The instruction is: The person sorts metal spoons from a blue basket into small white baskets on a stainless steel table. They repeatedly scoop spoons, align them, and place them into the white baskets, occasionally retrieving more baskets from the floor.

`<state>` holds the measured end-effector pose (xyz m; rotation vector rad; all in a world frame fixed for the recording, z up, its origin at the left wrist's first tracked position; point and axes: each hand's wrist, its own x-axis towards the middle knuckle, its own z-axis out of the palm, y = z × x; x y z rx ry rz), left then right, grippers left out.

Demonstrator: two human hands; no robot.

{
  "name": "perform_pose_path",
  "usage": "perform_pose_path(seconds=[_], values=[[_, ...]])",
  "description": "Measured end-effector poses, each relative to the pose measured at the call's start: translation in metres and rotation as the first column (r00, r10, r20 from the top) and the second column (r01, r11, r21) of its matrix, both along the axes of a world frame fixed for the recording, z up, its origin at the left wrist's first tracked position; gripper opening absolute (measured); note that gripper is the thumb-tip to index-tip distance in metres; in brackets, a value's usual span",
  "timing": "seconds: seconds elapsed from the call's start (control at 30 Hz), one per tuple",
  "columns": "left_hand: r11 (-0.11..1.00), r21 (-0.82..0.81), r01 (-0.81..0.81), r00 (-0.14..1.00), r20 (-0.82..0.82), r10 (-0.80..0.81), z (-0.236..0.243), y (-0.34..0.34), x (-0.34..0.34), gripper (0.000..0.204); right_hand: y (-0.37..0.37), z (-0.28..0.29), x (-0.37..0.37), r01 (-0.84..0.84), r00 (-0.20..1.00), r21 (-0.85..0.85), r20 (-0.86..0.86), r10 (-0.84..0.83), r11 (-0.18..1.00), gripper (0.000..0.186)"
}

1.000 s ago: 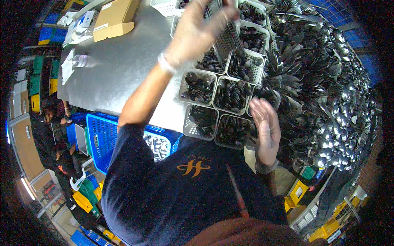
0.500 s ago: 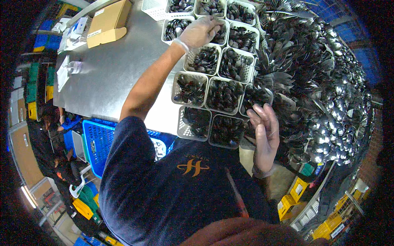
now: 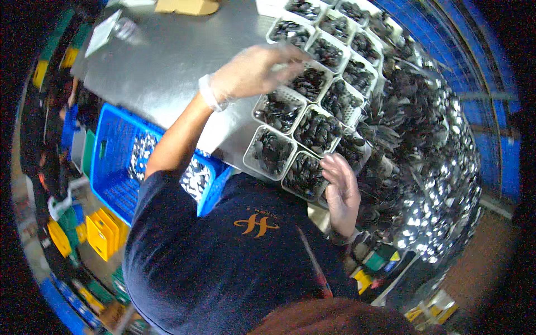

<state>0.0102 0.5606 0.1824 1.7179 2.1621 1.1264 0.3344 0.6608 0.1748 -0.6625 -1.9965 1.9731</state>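
Observation:
My left hand (image 3: 254, 71), in a thin clear glove, hangs over the left edge of a group of white baskets. It is blurred by motion; thumb and fingers look apart, with nothing visible between them. Below it stands a white basket (image 3: 254, 106) of dark-looking spoons (image 3: 278, 111). My right hand (image 3: 341, 192), also gloved, is open with fingers stretched upward, beside the nearest right basket (image 3: 296, 192). I cannot tell whether it touches that basket. To the right spreads a big heap of loose metal spoons (image 3: 435, 195), dark on its near side and shiny farther out.
The baskets stand in touching rows on a steel table (image 3: 173, 61). A blue crate (image 3: 106, 181) with small white-and-dark pieces sits beyond the table's near left edge. Yellow crates (image 3: 105, 234) stand lower left. Cardboard (image 3: 187, 6) and a clear bottle (image 3: 127, 29) lie at the back.
My left hand has come back nearer from a farther basket, lifting off its spoons. The whole view has turned and shifted. My right hand stays near the front right basket.

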Motion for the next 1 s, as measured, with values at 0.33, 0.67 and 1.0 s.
perform_pose_path(seconds=[0.33, 0.67, 1.0], values=[[0.942, -0.09, 0.323, 0.945, 0.076, -0.317, 0.058, -0.041, 0.151, 0.038, 0.015, -0.016, 0.039, -0.432, 0.902, 0.107, 0.047, 0.429, 0.896, 0.044], [0.973, -0.137, 0.185, 0.918, -0.33, -0.221, 0.132, 0.052, 0.272, 0.027, 0.014, -0.036, 0.109, -0.733, 0.674, 0.044, 0.183, 0.716, 0.679, 0.047], [0.993, -0.098, 0.063, 0.855, -0.508, -0.104, 0.119, 0.087, 0.295, 0.022, -0.012, -0.079, 0.14, -0.885, 0.435, -0.058, 0.25, 0.865, 0.462, 0.038]])
